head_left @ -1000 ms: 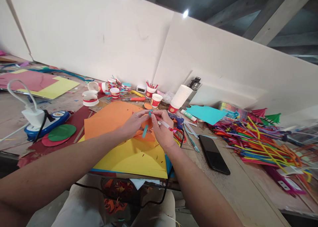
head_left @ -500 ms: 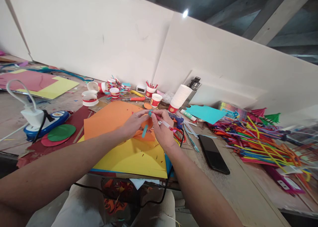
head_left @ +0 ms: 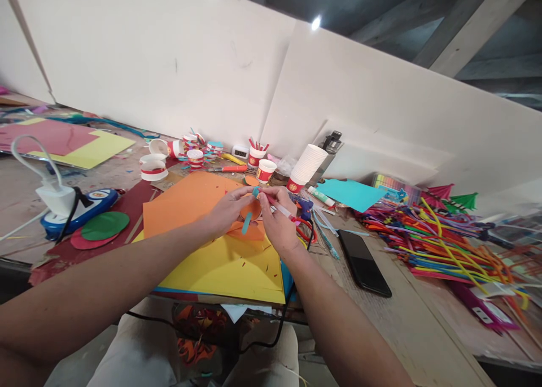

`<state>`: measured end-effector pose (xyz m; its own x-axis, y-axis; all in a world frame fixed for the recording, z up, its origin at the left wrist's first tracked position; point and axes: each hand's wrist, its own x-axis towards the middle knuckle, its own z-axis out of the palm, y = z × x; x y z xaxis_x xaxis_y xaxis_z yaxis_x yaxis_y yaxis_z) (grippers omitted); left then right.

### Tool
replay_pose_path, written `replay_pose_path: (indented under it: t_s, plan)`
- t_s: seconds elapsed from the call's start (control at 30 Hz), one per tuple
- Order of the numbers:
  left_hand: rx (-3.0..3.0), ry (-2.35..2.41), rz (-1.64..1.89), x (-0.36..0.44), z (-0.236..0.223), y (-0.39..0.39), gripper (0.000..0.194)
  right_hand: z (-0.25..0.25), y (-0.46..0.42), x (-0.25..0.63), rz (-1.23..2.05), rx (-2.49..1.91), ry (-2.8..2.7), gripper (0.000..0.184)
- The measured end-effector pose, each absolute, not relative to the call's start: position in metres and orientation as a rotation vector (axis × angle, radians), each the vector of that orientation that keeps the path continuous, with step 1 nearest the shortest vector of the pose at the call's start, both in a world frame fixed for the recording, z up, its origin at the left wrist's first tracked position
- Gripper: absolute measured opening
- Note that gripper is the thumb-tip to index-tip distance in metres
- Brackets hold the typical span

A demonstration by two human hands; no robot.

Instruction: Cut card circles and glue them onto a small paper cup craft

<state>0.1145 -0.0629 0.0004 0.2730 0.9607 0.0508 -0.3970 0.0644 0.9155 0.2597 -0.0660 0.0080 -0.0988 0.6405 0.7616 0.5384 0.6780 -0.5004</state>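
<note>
Between my hands is a rounded orange paper piece (head_left: 249,208) with a teal paper strip (head_left: 247,223) hanging down from it. My left hand (head_left: 228,211) is closed on this piece from the left; its thumb is mostly hidden. At my fingertips a small teal paper end (head_left: 256,191) looks bent or curled against the pen's tip, too small to tell exactly. My right hand (head_left: 277,222) is closed round a red pen with a clear barrel (head_left: 283,210), slanting down to the right. Orange sheets (head_left: 178,200) and a yellow sheet (head_left: 220,268) lie beneath my hands.
Behind stand paper cups (head_left: 266,171), a tall cup stack (head_left: 305,168) and a red-handled cutter (head_left: 234,169). To the right are a black phone (head_left: 364,262) and heaped pipe cleaners (head_left: 432,234). A blue power strip (head_left: 80,212) and green paper disc (head_left: 105,226) lie left.
Both hands stay in nearly the same place. The teal end at my fingertips and the pen shift only slightly; nothing is let go or picked up.
</note>
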Motion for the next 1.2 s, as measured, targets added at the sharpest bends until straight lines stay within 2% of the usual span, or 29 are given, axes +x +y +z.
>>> replay_pose_path:
  t_s: [0.73, 1.2]
  plan:
    - [1.047, 0.716, 1.171, 0.113, 0.000, -0.063, 0.039, 0.007, -0.065, 0.260, 0.096, -0.966, -1.760, 0.010]
    - [0.742, 0.718, 1.258, 0.096, 0.011, -0.042, 0.014, 0.008, -0.060, 0.266, 0.079, -0.899, -1.814, 0.015]
